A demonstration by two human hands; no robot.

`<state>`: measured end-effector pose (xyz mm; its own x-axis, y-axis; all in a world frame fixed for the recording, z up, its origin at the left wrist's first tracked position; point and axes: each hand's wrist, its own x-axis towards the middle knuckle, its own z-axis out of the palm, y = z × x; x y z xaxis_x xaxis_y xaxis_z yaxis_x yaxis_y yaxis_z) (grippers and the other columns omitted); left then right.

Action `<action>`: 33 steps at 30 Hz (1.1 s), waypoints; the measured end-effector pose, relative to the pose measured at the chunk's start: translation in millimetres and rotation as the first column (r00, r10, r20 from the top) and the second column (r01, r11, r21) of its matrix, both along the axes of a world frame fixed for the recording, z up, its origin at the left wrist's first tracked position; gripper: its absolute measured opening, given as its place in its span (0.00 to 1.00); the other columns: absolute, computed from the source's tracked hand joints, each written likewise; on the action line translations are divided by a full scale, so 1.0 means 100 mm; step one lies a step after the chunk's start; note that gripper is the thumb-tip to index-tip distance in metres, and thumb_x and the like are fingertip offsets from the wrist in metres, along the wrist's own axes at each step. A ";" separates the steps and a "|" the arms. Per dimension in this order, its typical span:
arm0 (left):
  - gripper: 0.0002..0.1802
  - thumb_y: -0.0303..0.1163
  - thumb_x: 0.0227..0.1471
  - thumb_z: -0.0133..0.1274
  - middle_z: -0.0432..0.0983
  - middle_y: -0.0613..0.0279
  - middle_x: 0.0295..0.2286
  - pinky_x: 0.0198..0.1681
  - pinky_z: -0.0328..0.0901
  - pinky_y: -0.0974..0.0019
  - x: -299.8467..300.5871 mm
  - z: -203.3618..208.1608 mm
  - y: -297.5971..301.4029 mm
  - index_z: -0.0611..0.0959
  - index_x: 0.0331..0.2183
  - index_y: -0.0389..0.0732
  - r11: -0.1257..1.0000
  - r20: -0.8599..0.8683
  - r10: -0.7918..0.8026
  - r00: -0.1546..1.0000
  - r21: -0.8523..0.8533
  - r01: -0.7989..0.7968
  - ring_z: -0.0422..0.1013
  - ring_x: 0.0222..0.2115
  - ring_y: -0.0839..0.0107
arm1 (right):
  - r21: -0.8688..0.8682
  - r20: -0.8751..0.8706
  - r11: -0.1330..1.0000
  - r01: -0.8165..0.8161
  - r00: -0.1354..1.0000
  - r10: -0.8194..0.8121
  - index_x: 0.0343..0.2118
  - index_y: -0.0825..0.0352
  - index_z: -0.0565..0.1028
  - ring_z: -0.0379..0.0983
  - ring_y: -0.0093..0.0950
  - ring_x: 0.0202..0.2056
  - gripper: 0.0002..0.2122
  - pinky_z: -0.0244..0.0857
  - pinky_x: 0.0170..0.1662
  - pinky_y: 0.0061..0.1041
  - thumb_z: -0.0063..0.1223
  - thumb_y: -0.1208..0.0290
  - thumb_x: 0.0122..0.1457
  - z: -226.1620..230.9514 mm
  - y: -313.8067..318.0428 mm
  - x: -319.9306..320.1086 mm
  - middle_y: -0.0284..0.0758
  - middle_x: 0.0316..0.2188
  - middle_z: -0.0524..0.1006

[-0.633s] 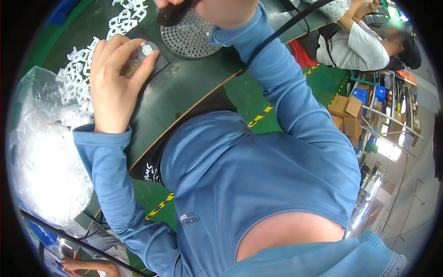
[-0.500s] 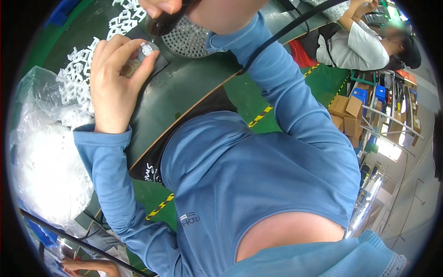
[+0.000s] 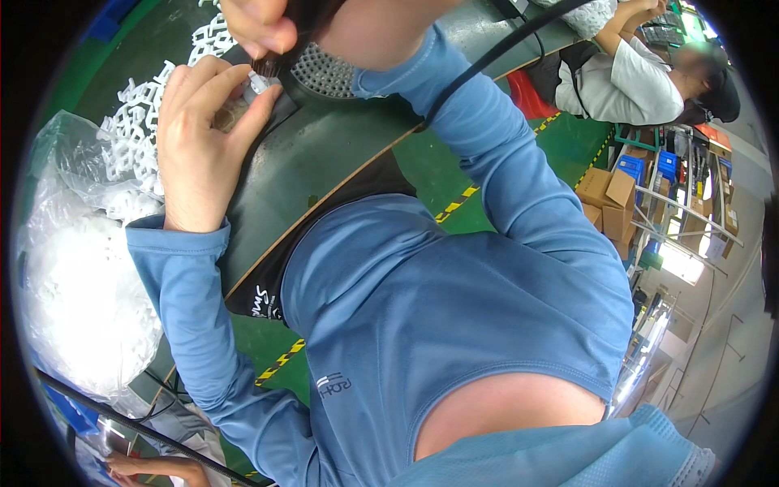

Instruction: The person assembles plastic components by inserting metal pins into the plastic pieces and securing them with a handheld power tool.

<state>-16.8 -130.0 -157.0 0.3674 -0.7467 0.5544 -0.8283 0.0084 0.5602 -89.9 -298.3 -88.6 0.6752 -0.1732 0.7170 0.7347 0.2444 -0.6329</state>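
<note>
My left hand (image 3: 195, 134) pinches a small white plastic part (image 3: 258, 84) between thumb and forefinger, over a small grey block (image 3: 284, 105) on the green table. From the top edge my right hand (image 3: 369, 36) comes in, its fingers wrapped round a dark handheld tool (image 3: 304, 24). The tool's brownish lower end (image 3: 266, 66) is down at the white part; whether they touch, I cannot tell. The upper part of the tool is out of the picture. Beside it lies a round metal plate (image 3: 324, 75) with many small holes or studs, partly covered by my right hand.
Many white plastic pieces (image 3: 134, 122) are strewn along the table's far left. A clear plastic bag (image 3: 89, 276) full of white pieces stands at the left. A black cable (image 3: 487, 61) crosses above my right forearm. A co-worker (image 3: 633, 85) sits at the far right.
My right hand has moved left and down, bringing the tool's end to the white part. My left hand has hardly moved and keeps its pinch.
</note>
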 end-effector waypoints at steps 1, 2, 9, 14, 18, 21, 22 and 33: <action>0.15 0.27 0.42 0.70 0.73 0.60 0.27 0.34 0.65 0.61 0.00 0.00 0.01 0.83 0.33 0.34 1.000 0.000 0.003 1.000 0.002 -0.003 0.67 0.29 0.61 | 0.003 0.041 1.000 0.027 0.999 -0.027 0.48 0.80 0.72 0.75 0.21 0.30 0.22 0.69 0.31 0.19 0.69 0.73 0.56 -0.05 0.04 0.02 0.40 0.31 0.79; 0.14 0.27 0.42 0.70 0.73 0.60 0.27 0.34 0.65 0.61 0.00 0.00 0.01 0.83 0.33 0.34 1.000 0.001 0.002 1.000 0.004 -0.002 0.67 0.29 0.61 | 0.003 0.041 1.000 0.026 0.999 -0.026 0.48 0.80 0.72 0.75 0.21 0.30 0.22 0.69 0.31 0.19 0.69 0.73 0.56 -0.07 0.07 0.04 0.40 0.31 0.79; 0.15 0.27 0.42 0.70 0.73 0.60 0.27 0.35 0.65 0.61 -0.02 -0.01 0.02 0.84 0.33 0.34 0.999 -0.002 0.018 1.000 0.032 -0.018 0.67 0.29 0.60 | 0.172 -0.286 0.981 -0.090 0.948 0.138 0.52 0.74 0.66 0.70 0.30 0.20 0.37 0.68 0.26 0.25 0.48 0.37 0.62 0.15 0.03 -0.09 0.44 0.25 0.75; 0.17 0.28 0.41 0.71 0.73 0.59 0.29 0.36 0.65 0.61 -0.03 -0.01 0.02 0.83 0.34 0.33 0.999 0.011 0.009 1.000 0.043 -0.009 0.67 0.31 0.60 | 0.092 -0.294 0.955 0.281 0.924 -0.243 0.53 0.65 0.70 0.68 0.27 0.16 0.42 0.68 0.23 0.29 0.36 0.23 0.59 0.36 0.05 -0.14 0.39 0.23 0.74; 0.19 0.28 0.40 0.72 0.73 0.58 0.31 0.38 0.65 0.61 -0.03 0.03 0.04 0.84 0.36 0.33 0.997 -0.021 0.013 1.000 0.079 -0.011 0.68 0.33 0.60 | 0.266 -0.194 0.957 0.114 0.979 -0.062 0.54 0.62 0.70 0.68 0.27 0.16 0.43 0.68 0.22 0.28 0.32 0.21 0.58 0.25 -0.06 -0.09 0.38 0.23 0.74; 0.22 0.28 0.39 0.73 0.73 0.58 0.32 0.39 0.66 0.63 -0.03 0.07 0.05 0.84 0.38 0.34 0.999 -0.035 0.018 0.999 0.051 -0.016 0.69 0.35 0.61 | 0.252 -0.191 0.962 0.104 0.980 -0.056 0.54 0.63 0.70 0.68 0.27 0.16 0.43 0.68 0.22 0.28 0.33 0.22 0.58 0.22 -0.06 -0.08 0.38 0.23 0.74; 0.22 0.28 0.39 0.73 0.73 0.58 0.32 0.39 0.66 0.63 -0.04 0.09 0.05 0.84 0.38 0.34 0.999 -0.033 0.017 0.999 0.051 -0.015 0.69 0.35 0.61 | 0.247 -0.189 0.964 0.101 0.981 -0.054 0.54 0.63 0.70 0.68 0.27 0.16 0.43 0.68 0.22 0.28 0.33 0.22 0.58 0.22 -0.05 -0.08 0.39 0.23 0.74; 0.11 0.19 0.41 0.70 0.73 0.62 0.27 0.35 0.63 0.66 -0.04 0.19 0.01 0.85 0.30 0.37 0.980 0.014 -0.034 0.999 -0.197 0.036 0.68 0.31 0.65 | 0.199 -0.177 0.978 0.064 0.984 -0.028 0.54 0.66 0.68 0.68 0.27 0.16 0.42 0.67 0.22 0.27 0.33 0.24 0.59 0.14 -0.03 -0.06 0.40 0.23 0.74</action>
<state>-20.6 -128.8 -137.7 0.3362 -0.6349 0.6956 -0.8313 0.1470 0.5360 -95.6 -301.5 -74.6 0.7736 -0.3367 0.5368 0.6320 0.3493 -0.6918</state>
